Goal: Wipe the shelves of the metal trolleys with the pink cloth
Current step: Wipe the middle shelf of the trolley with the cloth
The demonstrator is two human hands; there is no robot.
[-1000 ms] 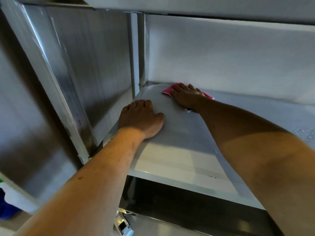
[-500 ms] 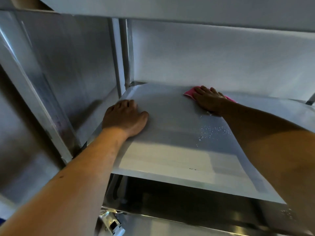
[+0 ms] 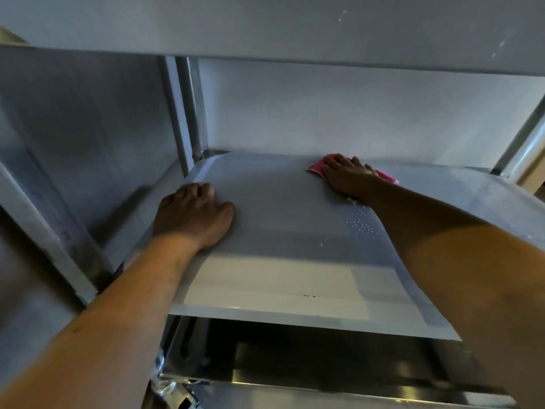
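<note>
The middle shelf (image 3: 283, 219) of a metal trolley fills the view. A pink cloth (image 3: 317, 166) lies at the shelf's back edge, mostly hidden under my right hand (image 3: 348, 178), which presses flat on it with straight fingers. My left hand (image 3: 194, 216) rests on the shelf's left side near the edge, its fingers bent at the tips and holding nothing. Water droplets (image 3: 361, 225) speckle the shelf just in front of my right wrist.
The upper shelf (image 3: 295, 28) overhangs close above. Upright posts stand at the back left (image 3: 188, 113) and back right (image 3: 528, 137). A lower shelf (image 3: 324, 376) shows beneath. A steel panel (image 3: 73, 128) rises close on the left.
My right hand has slid the pink cloth to the right along the back of the shelf. More droplets now show behind it. My left hand has stayed in place.
</note>
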